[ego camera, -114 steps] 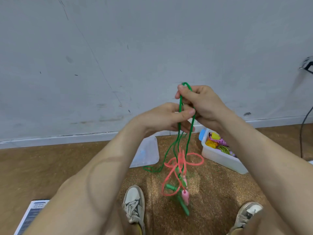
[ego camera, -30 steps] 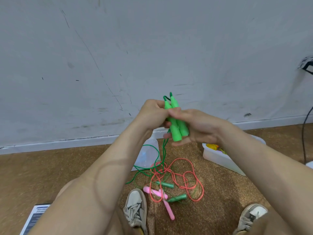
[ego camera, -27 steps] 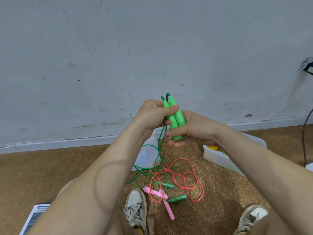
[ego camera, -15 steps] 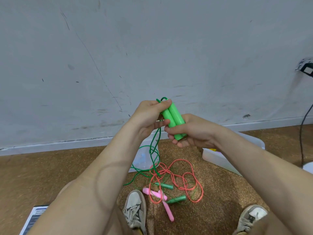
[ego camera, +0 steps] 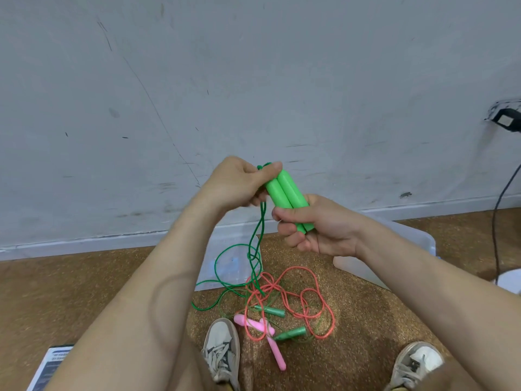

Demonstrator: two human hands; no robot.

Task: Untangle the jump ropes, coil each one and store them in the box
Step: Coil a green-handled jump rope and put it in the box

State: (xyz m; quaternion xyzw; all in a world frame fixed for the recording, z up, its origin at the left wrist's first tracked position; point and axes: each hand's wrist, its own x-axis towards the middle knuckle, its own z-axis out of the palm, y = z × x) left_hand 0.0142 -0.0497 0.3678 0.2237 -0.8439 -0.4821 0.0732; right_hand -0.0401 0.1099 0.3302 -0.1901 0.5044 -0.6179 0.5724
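The person is holding two bright green handles [ego camera: 287, 196] up in front of the gray wall [ego camera: 253, 80]. The handles are lying side by side, touching each other and leaning up to the left.

The right hand [ego camera: 318, 227] is gripping the lower ends of both handles. Its fingers [ego camera: 290, 235] are curling around them and the thumb is pressing across the front. The left hand [ego camera: 239, 184] is pinching the top ends, where the thin green rope [ego camera: 259, 238] is coming out. The thumb is lying over the tips of the handles.

The green rope is hanging down from the left hand, between the two arms. It is making loops over a clear plastic lid [ego camera: 234, 249] and on the brown floor [ego camera: 84, 292].

Down on the floor, an orange rope [ego camera: 306, 300] is lying in loose loops with its pink handles [ego camera: 262, 331]. Two darker green handles [ego camera: 290, 333] are lying in the same pile. The hanging green rope is reaching down into this pile.

The clear box [ego camera: 355, 266] is sitting on the floor to the right, mostly hiding behind the right arm. Two gray shoes [ego camera: 222, 348] are showing at the bottom, one on each side of the pile.
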